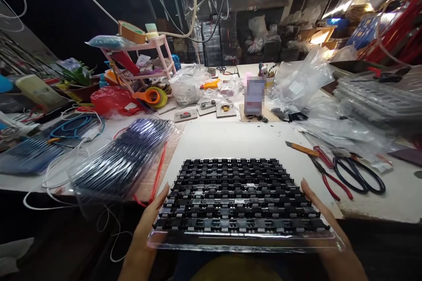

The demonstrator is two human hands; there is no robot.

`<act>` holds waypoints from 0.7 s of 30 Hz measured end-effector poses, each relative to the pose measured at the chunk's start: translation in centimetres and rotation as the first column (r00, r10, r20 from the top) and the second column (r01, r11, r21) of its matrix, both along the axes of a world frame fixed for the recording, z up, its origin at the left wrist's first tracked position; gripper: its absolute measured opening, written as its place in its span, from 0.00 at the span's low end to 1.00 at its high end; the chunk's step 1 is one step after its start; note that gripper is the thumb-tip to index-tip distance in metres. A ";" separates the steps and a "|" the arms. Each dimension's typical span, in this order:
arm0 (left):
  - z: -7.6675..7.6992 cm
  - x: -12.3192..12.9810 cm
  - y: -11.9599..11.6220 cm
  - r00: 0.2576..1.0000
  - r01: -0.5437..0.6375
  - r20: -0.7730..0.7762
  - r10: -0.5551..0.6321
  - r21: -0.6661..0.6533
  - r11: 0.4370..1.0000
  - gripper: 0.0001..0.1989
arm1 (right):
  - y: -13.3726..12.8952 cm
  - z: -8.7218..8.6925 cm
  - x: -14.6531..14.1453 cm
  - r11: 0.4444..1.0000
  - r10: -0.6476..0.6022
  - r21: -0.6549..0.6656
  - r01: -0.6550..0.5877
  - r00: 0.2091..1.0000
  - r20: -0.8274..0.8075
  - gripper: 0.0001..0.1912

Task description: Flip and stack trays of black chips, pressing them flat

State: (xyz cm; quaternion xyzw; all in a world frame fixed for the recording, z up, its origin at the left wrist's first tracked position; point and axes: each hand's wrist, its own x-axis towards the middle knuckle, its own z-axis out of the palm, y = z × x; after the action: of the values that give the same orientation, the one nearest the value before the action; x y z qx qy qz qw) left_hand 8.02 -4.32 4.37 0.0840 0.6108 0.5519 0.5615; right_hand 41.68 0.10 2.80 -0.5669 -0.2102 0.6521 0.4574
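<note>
A clear plastic tray filled with rows of small black connector-like parts is held level at the table's front edge. My left hand grips its left side, the thumb along the edge. On the opposite side my right hand grips the tray in the same way. The fingers under the tray are mostly hidden. Beneath its far end lies a white board on the table.
To the right lie a utility knife, red-handled pliers, a screwdriver and scissors. A bagged stack of dark trays lies left. Beyond stand a phone, plastic bags and a pink rack.
</note>
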 end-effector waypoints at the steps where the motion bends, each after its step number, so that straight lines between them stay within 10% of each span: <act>1: -0.1 0.0 0.3 1.000 0.028 -0.009 -0.028 -0.005 1.000 0.17 | 0.5 -0.3 -0.1 0.999 -0.022 -0.027 0.022 0.999 0.024 0.22; 8: -2.1 -0.8 0.5 0.994 0.071 0.075 -0.081 0.129 0.989 0.18 | 1.6 -4.1 1.3 0.969 -0.015 0.246 -0.014 0.993 0.116 0.19; 21: -5.2 -3.7 1.9 0.971 0.211 0.060 -0.232 0.244 0.947 0.26 | 3.4 -1.0 -3.5 0.939 -0.019 0.330 0.099 0.971 -0.237 0.14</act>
State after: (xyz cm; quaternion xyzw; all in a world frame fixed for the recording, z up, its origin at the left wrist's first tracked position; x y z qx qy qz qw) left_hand 4.34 -2.39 -0.79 0.1939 0.5023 0.5571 0.6322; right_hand 38.21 3.53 1.82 -0.4063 -0.2478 0.6531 0.5890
